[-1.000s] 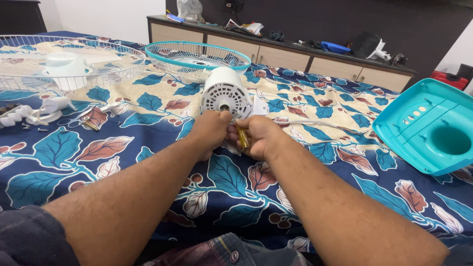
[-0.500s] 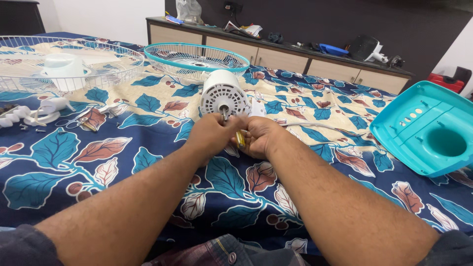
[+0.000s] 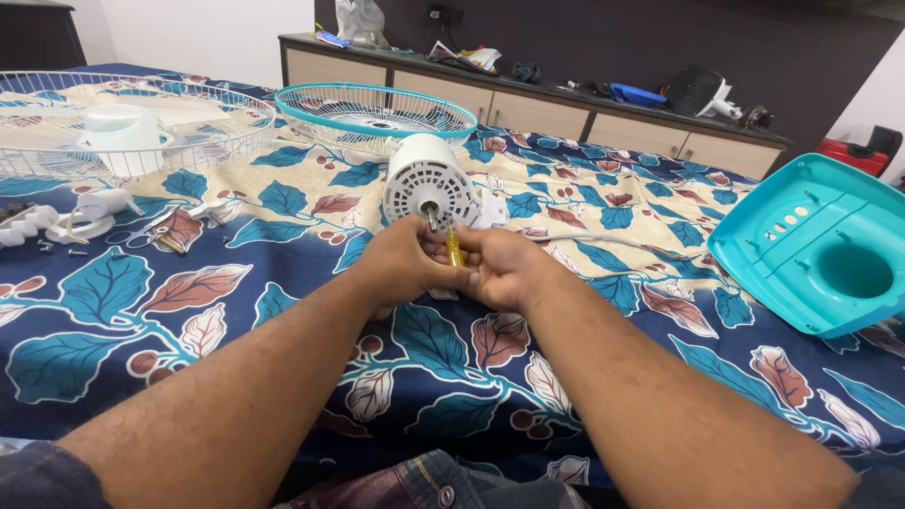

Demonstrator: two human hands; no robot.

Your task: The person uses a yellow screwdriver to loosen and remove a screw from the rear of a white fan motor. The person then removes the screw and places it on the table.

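Fan motor point(image 3: 429, 188) just beyond hands

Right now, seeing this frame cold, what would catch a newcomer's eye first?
Dead centre, the left hand and right hand meet over a small yellow-handled tool, just in front of a white fan motor housing lying on the leaf-patterned bedsheet. To the right sits a bright teal fan base. Behind the motor lies a teal-rimmed wire fan guard, with a white one at far left.

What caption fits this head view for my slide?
Both hands, left hand and right hand, hold a yellow-handled screwdriver at a white round fan motor housing on a leaf-print bedsheet.
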